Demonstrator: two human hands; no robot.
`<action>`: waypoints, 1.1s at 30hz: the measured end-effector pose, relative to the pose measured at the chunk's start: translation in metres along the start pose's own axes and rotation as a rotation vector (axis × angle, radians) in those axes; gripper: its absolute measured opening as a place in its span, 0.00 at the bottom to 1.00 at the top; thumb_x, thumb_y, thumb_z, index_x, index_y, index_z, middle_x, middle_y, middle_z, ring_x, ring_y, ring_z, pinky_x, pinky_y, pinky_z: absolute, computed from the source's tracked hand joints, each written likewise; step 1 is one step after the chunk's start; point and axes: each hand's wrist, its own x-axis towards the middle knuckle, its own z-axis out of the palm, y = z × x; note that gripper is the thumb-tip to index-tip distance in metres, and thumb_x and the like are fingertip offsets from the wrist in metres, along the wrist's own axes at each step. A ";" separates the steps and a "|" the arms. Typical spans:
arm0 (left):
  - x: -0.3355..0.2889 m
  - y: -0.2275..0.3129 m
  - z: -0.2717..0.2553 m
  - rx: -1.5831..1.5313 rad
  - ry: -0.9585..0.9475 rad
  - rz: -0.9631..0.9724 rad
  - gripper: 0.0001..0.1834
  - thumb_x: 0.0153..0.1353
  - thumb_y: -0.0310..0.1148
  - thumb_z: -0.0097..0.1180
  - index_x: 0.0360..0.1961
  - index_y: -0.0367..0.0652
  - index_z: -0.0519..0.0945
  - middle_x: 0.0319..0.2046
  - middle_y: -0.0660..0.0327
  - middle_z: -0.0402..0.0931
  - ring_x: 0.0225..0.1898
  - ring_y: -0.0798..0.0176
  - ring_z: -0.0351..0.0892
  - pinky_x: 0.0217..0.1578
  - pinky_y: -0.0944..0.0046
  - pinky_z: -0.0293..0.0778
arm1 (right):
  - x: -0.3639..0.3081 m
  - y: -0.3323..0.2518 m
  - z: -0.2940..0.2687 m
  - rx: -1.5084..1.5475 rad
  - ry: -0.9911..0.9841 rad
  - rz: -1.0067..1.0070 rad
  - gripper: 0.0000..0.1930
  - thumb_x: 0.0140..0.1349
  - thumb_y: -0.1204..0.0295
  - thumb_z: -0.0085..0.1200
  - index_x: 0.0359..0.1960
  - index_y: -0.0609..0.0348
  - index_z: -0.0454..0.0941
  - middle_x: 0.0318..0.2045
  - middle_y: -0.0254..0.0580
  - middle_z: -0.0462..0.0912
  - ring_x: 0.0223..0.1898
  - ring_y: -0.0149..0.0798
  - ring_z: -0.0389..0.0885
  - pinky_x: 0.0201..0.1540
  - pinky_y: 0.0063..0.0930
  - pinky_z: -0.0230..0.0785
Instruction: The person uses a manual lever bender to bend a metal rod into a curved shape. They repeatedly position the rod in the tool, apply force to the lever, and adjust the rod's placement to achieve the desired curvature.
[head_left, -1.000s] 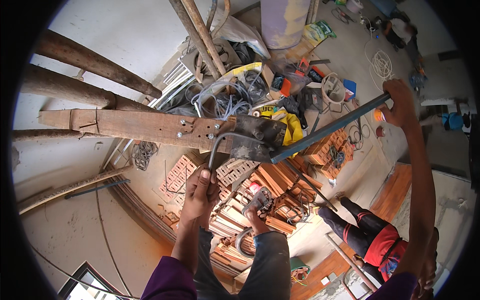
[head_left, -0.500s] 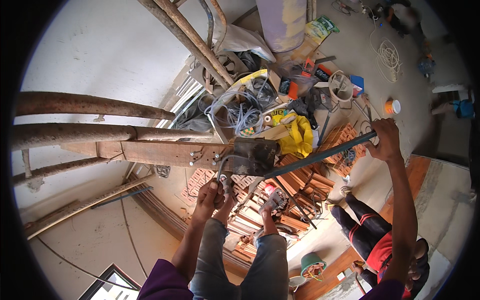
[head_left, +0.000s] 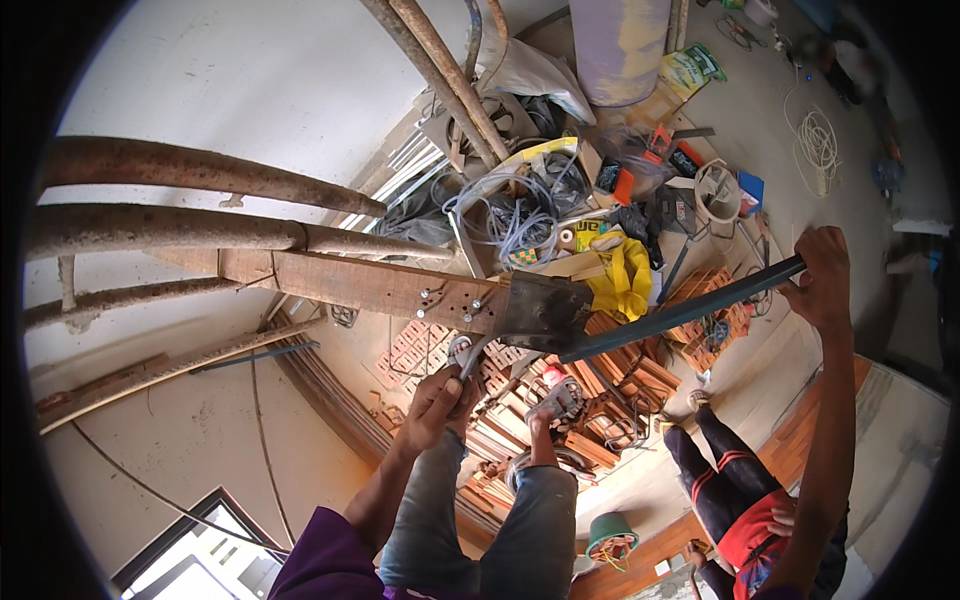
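Long dark metal pipe (head_left: 680, 312) (straight, dull grey) in right hand (head_left: 822, 275)

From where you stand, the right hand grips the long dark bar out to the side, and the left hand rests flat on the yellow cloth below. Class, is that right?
Not quite. The head view shows the right hand gripping the long dark bar, as stated. The left hand, though, is closed on a metal handle under the wooden plank, well away from the yellow cloth.
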 end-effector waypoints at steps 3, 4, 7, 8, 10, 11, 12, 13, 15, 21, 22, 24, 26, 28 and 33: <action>-0.003 0.013 -0.006 -0.010 0.058 -0.027 0.21 0.71 0.48 0.40 0.28 0.42 0.66 0.15 0.71 0.56 0.14 0.77 0.50 0.14 0.72 0.48 | 0.003 -0.006 -0.014 -0.042 0.020 -0.035 0.31 0.34 0.48 0.68 0.20 0.61 0.64 0.20 0.45 0.62 0.26 0.50 0.63 0.36 0.42 0.59; -0.002 0.017 -0.010 -0.041 0.065 -0.044 0.21 0.71 0.48 0.40 0.28 0.42 0.66 0.15 0.71 0.55 0.14 0.77 0.50 0.14 0.72 0.48 | 0.005 -0.008 -0.020 -0.068 0.025 -0.044 0.32 0.34 0.47 0.68 0.20 0.61 0.63 0.20 0.45 0.62 0.26 0.50 0.63 0.36 0.42 0.59; 0.001 0.022 -0.019 -0.138 0.002 -0.115 0.21 0.73 0.47 0.37 0.29 0.42 0.66 0.16 0.72 0.56 0.16 0.78 0.50 0.17 0.73 0.47 | 0.011 -0.014 -0.031 -0.114 0.030 -0.050 0.32 0.35 0.45 0.67 0.20 0.61 0.64 0.20 0.44 0.62 0.26 0.50 0.63 0.36 0.42 0.59; 0.001 0.024 -0.018 -0.167 -0.009 -0.141 0.21 0.73 0.47 0.37 0.29 0.42 0.66 0.16 0.72 0.55 0.16 0.78 0.50 0.17 0.73 0.47 | 0.012 -0.015 -0.034 -0.113 0.027 -0.057 0.32 0.35 0.45 0.67 0.20 0.61 0.64 0.20 0.44 0.63 0.26 0.50 0.63 0.36 0.42 0.59; -0.002 0.024 -0.014 -0.209 -0.017 -0.126 0.20 0.73 0.47 0.37 0.30 0.44 0.66 0.16 0.73 0.54 0.16 0.77 0.49 0.17 0.73 0.48 | 0.015 -0.017 -0.039 -0.111 0.020 -0.070 0.32 0.35 0.45 0.67 0.21 0.61 0.64 0.20 0.44 0.63 0.26 0.50 0.64 0.36 0.42 0.59; -0.003 0.021 -0.011 -0.238 -0.017 -0.113 0.20 0.73 0.47 0.37 0.30 0.44 0.65 0.16 0.73 0.54 0.16 0.77 0.49 0.17 0.73 0.48 | 0.014 -0.017 -0.041 -0.110 0.023 -0.080 0.31 0.34 0.46 0.68 0.21 0.61 0.64 0.20 0.44 0.64 0.27 0.50 0.64 0.36 0.42 0.59; -0.004 0.020 -0.008 -0.265 -0.017 -0.100 0.20 0.73 0.48 0.37 0.30 0.44 0.65 0.16 0.73 0.53 0.16 0.77 0.48 0.17 0.74 0.48 | 0.014 -0.017 -0.042 -0.108 0.027 -0.090 0.31 0.34 0.47 0.68 0.21 0.61 0.65 0.20 0.44 0.64 0.27 0.50 0.64 0.36 0.42 0.59; -0.003 0.021 -0.007 -0.271 -0.008 -0.116 0.19 0.73 0.48 0.37 0.31 0.45 0.65 0.17 0.73 0.53 0.16 0.76 0.48 0.17 0.74 0.49 | 0.014 -0.018 -0.044 -0.105 0.030 -0.098 0.31 0.34 0.47 0.68 0.21 0.61 0.65 0.21 0.44 0.65 0.27 0.50 0.65 0.36 0.42 0.59; -0.004 0.009 -0.010 -0.325 -0.015 -0.116 0.19 0.73 0.48 0.37 0.31 0.45 0.65 0.17 0.73 0.53 0.16 0.77 0.48 0.17 0.74 0.49 | 0.018 -0.022 -0.051 -0.087 0.024 -0.090 0.29 0.33 0.52 0.71 0.21 0.60 0.66 0.21 0.44 0.65 0.28 0.50 0.66 0.36 0.42 0.59; -0.007 0.011 -0.001 -0.310 0.018 -0.137 0.19 0.73 0.48 0.37 0.31 0.46 0.65 0.17 0.73 0.54 0.16 0.78 0.48 0.16 0.75 0.49 | 0.021 -0.020 -0.055 -0.068 -0.009 -0.057 0.25 0.29 0.64 0.74 0.23 0.59 0.68 0.22 0.43 0.68 0.30 0.48 0.69 0.39 0.39 0.61; -0.008 0.011 0.002 -0.351 0.004 -0.137 0.19 0.73 0.48 0.37 0.31 0.46 0.65 0.17 0.73 0.54 0.16 0.78 0.48 0.16 0.75 0.49 | 0.021 -0.019 -0.055 -0.064 -0.015 -0.055 0.25 0.28 0.65 0.74 0.23 0.58 0.68 0.22 0.43 0.68 0.30 0.48 0.69 0.40 0.39 0.61; -0.014 0.012 0.006 -0.428 -0.014 -0.130 0.19 0.73 0.48 0.37 0.31 0.46 0.66 0.17 0.73 0.53 0.15 0.78 0.48 0.15 0.75 0.49 | 0.023 -0.017 -0.054 -0.051 -0.032 -0.069 0.25 0.29 0.65 0.74 0.25 0.58 0.69 0.22 0.42 0.69 0.30 0.48 0.69 0.40 0.38 0.61; -0.019 0.008 0.013 -0.400 -0.056 -0.147 0.18 0.74 0.47 0.36 0.31 0.46 0.65 0.16 0.73 0.52 0.15 0.77 0.48 0.14 0.74 0.49 | 0.022 -0.014 -0.050 -0.031 -0.033 -0.086 0.24 0.29 0.65 0.74 0.25 0.58 0.70 0.22 0.42 0.70 0.30 0.47 0.69 0.40 0.38 0.61; -0.020 0.007 0.024 -0.345 -0.067 -0.165 0.18 0.74 0.47 0.36 0.31 0.46 0.65 0.16 0.73 0.52 0.14 0.77 0.47 0.14 0.74 0.48 | 0.019 -0.010 -0.047 -0.015 -0.020 -0.083 0.24 0.30 0.64 0.74 0.25 0.58 0.71 0.22 0.42 0.70 0.30 0.47 0.69 0.40 0.38 0.61; -0.009 -0.011 0.016 -0.524 0.108 -0.238 0.16 0.73 0.47 0.37 0.31 0.49 0.66 0.16 0.75 0.50 0.13 0.79 0.46 0.11 0.76 0.45 | 0.025 -0.013 -0.048 -0.042 -0.017 -0.090 0.24 0.33 0.60 0.73 0.25 0.59 0.71 0.22 0.42 0.70 0.30 0.46 0.70 0.39 0.39 0.60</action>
